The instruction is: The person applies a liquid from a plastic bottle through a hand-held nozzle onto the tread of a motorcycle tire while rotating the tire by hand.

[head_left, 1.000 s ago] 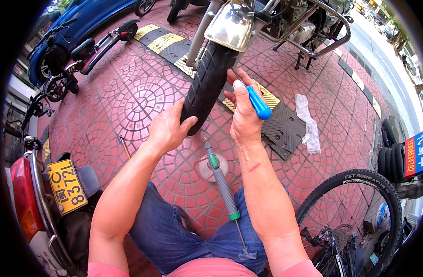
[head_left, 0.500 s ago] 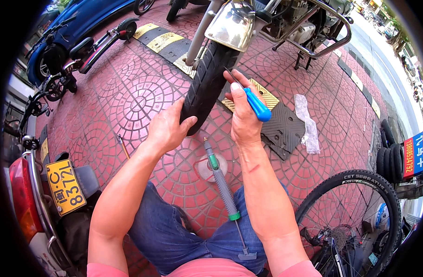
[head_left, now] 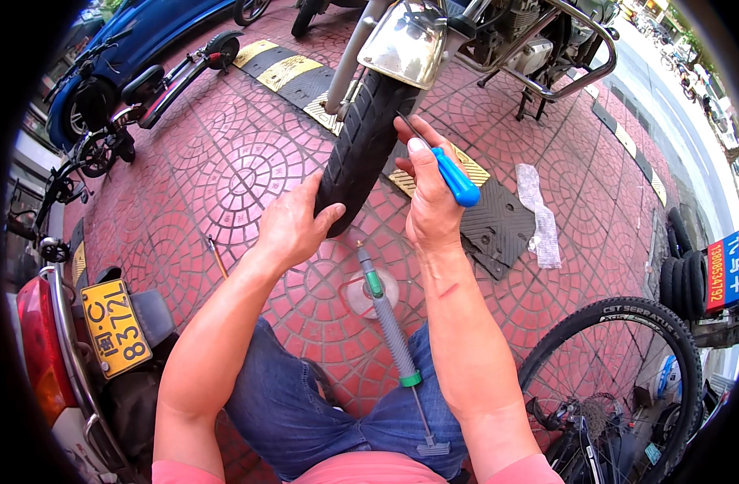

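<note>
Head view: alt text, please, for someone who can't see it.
The right hand holds a slim tool with a blue handle beside a black rubber motorcycle tyre, which the left hand touches. Below, a ribbed grey and green tube slants over red patterned paving.

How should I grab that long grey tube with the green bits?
Probably around the ribbed middle of the tube, coming down from above and wrapping crosswise. Nothing covers that part, it's slim and round, and its ridges should help you grip. I'd avoid the thin rod at the near end, which might slide.
</note>
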The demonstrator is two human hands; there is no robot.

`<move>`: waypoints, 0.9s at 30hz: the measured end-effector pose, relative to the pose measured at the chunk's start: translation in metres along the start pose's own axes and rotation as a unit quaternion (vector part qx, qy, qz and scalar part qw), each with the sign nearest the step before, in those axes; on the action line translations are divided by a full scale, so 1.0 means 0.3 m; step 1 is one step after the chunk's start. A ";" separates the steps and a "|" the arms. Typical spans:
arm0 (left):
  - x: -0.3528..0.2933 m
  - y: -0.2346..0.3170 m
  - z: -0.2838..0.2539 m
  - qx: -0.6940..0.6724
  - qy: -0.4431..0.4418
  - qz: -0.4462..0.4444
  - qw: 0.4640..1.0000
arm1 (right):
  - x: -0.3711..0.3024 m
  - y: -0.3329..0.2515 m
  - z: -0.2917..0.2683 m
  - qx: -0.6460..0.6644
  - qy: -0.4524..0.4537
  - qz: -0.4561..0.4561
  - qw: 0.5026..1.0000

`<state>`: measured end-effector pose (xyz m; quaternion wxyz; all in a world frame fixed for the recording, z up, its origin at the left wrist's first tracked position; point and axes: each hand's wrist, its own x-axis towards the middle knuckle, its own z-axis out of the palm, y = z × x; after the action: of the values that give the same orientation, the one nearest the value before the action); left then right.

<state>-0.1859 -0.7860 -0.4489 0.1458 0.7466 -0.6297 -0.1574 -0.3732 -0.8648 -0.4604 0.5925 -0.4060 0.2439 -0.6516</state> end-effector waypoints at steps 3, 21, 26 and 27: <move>0.001 -0.005 0.001 -0.003 -0.004 0.000 1.000 | -0.011 0.008 -0.004 0.003 0.005 0.013 1.000; -0.003 0.000 -0.007 -0.012 -0.007 -0.007 1.000 | -0.015 0.010 -0.012 0.023 -0.002 0.032 0.999; -0.009 0.014 -0.030 -0.023 -0.017 -0.017 0.999 | -0.021 -0.021 -0.035 -0.075 -0.086 0.032 0.993; -0.012 0.010 -0.041 -0.028 -0.021 -0.022 0.999 | -0.034 -0.027 -0.016 -0.087 -0.075 0.018 0.993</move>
<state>-0.1841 -0.7828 -0.4363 0.1501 0.7521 -0.6117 -0.1942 -0.3820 -0.8543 -0.4589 0.5831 -0.4993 0.2623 -0.5847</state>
